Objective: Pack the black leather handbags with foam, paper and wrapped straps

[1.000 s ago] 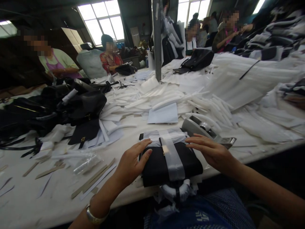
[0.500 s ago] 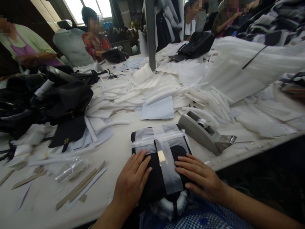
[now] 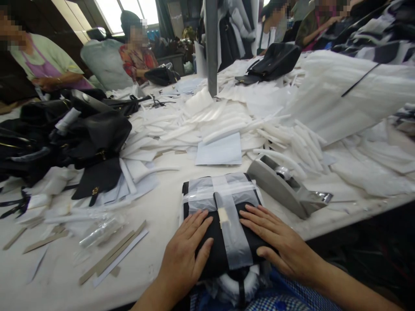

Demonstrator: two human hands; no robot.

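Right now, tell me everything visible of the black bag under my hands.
The black bag, smooth and leather-like, lies at the near edge of the table. A translucent sheet covers its far part; a whitish strip runs far to near over the middle, a gold-coloured piece at its left. A white-wrapped handle shows at the near end. Your left hand and right hand rest on top.

The left hand [image 3: 182,255] and right hand [image 3: 281,242] partly hide the black bag [image 3: 216,255].

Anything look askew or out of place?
Tan strips and crumpled clear plastic lie at stray angles on the table, left of the left hand, looking untidy. The black bag under that hand shows no obvious damage.
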